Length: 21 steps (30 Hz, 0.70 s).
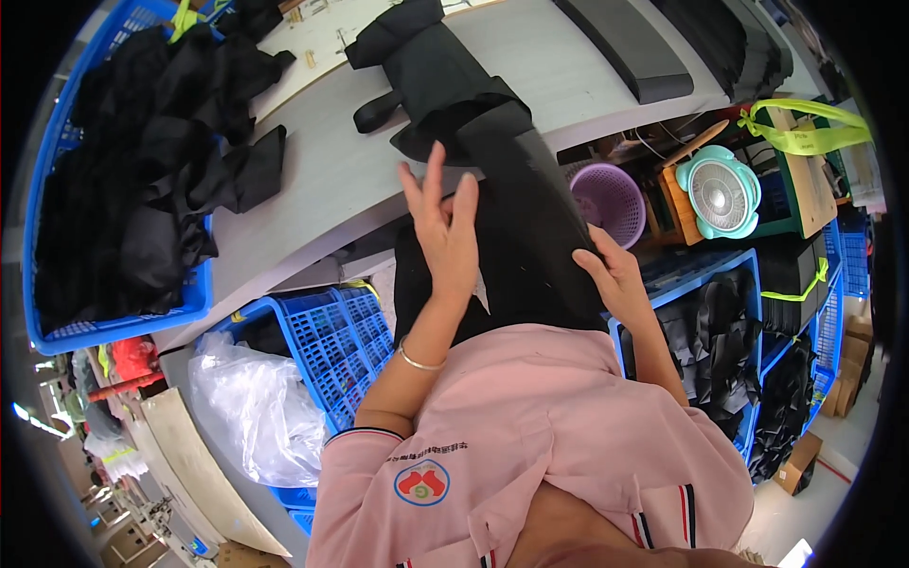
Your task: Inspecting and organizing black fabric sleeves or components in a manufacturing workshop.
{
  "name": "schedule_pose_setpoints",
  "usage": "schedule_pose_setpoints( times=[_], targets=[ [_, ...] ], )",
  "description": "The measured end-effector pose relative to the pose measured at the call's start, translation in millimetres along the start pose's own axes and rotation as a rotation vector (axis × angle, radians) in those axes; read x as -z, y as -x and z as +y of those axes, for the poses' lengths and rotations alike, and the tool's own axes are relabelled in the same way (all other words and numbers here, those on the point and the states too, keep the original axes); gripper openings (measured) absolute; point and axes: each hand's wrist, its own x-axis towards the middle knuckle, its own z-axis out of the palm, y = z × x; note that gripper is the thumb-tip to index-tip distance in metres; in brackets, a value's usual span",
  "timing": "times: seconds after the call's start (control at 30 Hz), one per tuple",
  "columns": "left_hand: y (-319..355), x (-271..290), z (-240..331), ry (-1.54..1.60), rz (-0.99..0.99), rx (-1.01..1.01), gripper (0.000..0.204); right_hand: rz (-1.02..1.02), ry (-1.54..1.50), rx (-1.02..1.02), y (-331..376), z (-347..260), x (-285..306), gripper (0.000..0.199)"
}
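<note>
A long black fabric panel (530,204) slopes from the grey table's edge down over my lap. My right hand (617,279) pinches its right edge between thumb and fingers. To the left of the panel, my left hand (443,232) is raised with its fingers spread and nothing in them. Beyond the fingertips lies a sewn black fabric piece (431,71) with a small loop at its left side; the panel's far end meets it. Whether the two are joined cannot be made out.
A blue basket (204,293) heaped with black fabric pieces stands left. Black strips (630,52) lie stacked at the far right of the grey table (331,194). Under it are a purple basket (620,180) and turquoise fan (720,192). Blue crates (355,331) flank my lap.
</note>
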Motion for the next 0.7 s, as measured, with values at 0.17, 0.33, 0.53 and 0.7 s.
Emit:
schedule_pose_setpoints(
  times=[0.17, 0.33, 0.53, 0.7],
  targets=[
    [-70, -1, -14, -0.607, 0.183, -0.443, 0.04, 0.093, 0.311, 0.171, -32, -10, -16, 0.041],
    [-74, -14, -8, -0.145, -0.053, -0.321, 0.05, 0.17, 0.609, 0.315, -49, -35, -29, 0.048],
    [-47, -27, 30, -0.294, -0.439, -0.681, 0.028, 0.179, 0.905, 0.333, -86, -9, -46, 0.043],
    [-8, -22, 41, -0.295, -0.7, -0.714, 0.04, 0.482, 0.882, 0.955, -133, 38, -39, 0.043]
  ],
)
